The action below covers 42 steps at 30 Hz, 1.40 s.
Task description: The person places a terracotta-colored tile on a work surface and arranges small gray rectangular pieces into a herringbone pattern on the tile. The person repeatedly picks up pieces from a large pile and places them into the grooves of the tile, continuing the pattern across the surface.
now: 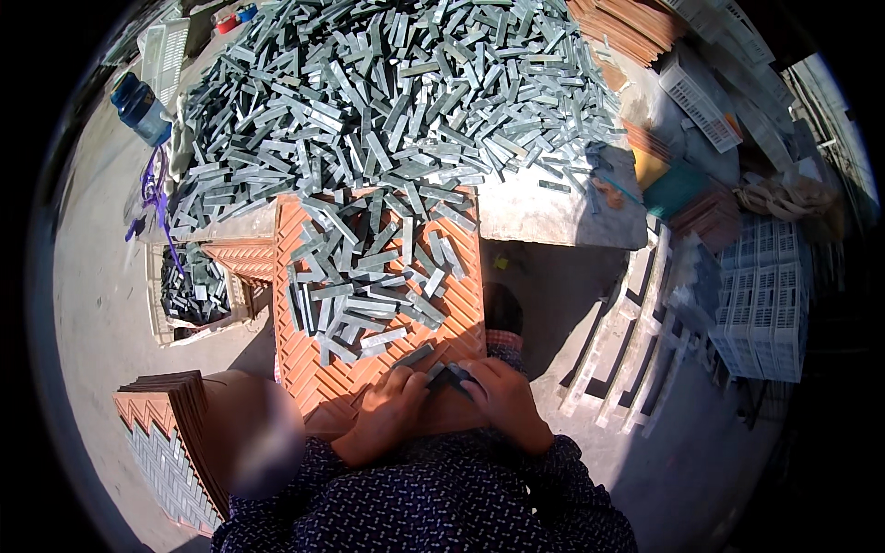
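Observation:
An orange-brown tray (378, 398) with a herringbone pattern of grooves lies in front of me, its far end against the large pile. Loose grey-green stone strips (369, 286) are heaped over its far and middle part. At the near edge, my left hand (392, 405) has its fingers bent down against short strips. My right hand (502, 396), beside it, pinches a dark stone strip (454, 370) close to the left fingertips. Another strip (414, 356) lies just beyond the left hand. The fingers partly hide what sits beneath them.
A big pile of stone strips (387, 92) covers the pale table (553, 217). A crate of strips (159, 300) stands at left, near a stack of trays (157, 387) and a blue bottle (138, 109). At right are a wooden pallet (622, 341) and white plastic crates (761, 304).

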### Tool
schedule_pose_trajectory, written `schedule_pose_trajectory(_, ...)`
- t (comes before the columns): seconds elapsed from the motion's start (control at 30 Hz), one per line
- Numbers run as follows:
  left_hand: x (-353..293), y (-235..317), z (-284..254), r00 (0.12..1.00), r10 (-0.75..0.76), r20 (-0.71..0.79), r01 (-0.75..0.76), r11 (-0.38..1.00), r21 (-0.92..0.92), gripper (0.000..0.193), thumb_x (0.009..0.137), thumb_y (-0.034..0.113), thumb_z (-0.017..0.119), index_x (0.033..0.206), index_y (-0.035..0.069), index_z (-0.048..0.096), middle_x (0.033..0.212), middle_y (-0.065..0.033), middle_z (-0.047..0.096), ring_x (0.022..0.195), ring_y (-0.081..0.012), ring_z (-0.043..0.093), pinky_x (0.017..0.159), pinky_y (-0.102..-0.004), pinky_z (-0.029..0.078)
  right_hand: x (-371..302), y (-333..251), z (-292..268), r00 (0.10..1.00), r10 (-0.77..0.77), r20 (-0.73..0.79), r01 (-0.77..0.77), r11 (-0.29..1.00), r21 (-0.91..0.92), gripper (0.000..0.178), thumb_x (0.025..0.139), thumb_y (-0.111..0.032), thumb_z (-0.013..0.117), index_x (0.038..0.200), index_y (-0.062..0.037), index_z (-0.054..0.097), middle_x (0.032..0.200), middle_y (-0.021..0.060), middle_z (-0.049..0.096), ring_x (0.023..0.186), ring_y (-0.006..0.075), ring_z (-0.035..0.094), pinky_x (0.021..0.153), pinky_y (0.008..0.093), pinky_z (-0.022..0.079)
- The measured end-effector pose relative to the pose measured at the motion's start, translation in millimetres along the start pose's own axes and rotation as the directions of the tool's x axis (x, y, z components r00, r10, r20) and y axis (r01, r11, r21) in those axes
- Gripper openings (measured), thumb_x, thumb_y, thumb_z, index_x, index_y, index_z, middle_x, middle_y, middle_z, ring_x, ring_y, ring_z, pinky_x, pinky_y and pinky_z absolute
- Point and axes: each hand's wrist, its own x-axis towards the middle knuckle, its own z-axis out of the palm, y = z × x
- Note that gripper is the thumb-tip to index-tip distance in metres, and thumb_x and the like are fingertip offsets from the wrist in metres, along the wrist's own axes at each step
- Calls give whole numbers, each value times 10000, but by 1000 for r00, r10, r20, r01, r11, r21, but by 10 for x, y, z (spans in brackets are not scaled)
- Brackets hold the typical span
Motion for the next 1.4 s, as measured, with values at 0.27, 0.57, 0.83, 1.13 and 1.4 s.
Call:
schedule_pose_trajectory(0.27, 35, -66, -49, 1000, -17, -25, 13, 990, -144, 207, 843, 62, 601, 1047, 35, 584, 946, -155, 611, 789, -363, 635, 648, -422, 531, 319, -65, 85, 969, -248, -10, 248, 967, 59, 170, 806, -64, 622, 973, -44, 647, 931, 103, 610, 873, 276, 620, 735, 338, 520)
schedule_pose_trajectory(0.57, -17, -106, 19, 1000, 1, -10, -3, 981, -195, 285, 842, 78, 618, 1119, 20, 595, 965, -141, 610, 796, -313, 644, 651, -389, 534, 558, 159, 55, 923, -382, -50, 385, 920, 67, 173, 761, -67, 650, 931, -35, 641, 871, 94, 608, 807, 279, 616, 686, 356, 510)
schedule_pose_trajectory(0.83, 104, -50, 8, 977, 211, -3, -204, 946, 251, 372, 795, 67, 549, 1162, 4, 553, 1010, -114, 555, 863, -251, 643, 648, -341, 544, 611, 96, -49, 948, -305, -86, 314, 942, 121, 149, 796, -10, 639, 944, -17, 657, 898, 113, 633, 817, 273, 637, 687, 344, 519)
schedule_pose_trajectory(1.13, 94, -98, -189, 906, 404, 127, -422, 880, 218, 538, 837, 197, 563, 1331, 9, 459, 1357, -126, 460, 1211, -276, 495, 989, -425, 403, 838, -46, -29, 921, -384, 61, 382, 923, 40, 152, 803, -17, 613, 955, -13, 619, 944, 112, 600, 858, 289, 618, 713, 346, 513)
schedule_pose_trajectory(1.4, 207, -155, -71, 791, 456, 408, -569, 794, 214, 608, 905, 390, 523, 1403, 63, 402, 1487, -74, 361, 1388, -186, 304, 1141, -461, 162, 308, 313, -421, 999, -30, -30, 32, 995, 95, 200, 768, -1, 673, 964, -3, 634, 949, 135, 595, 873, 310, 617, 742, 365, 509)
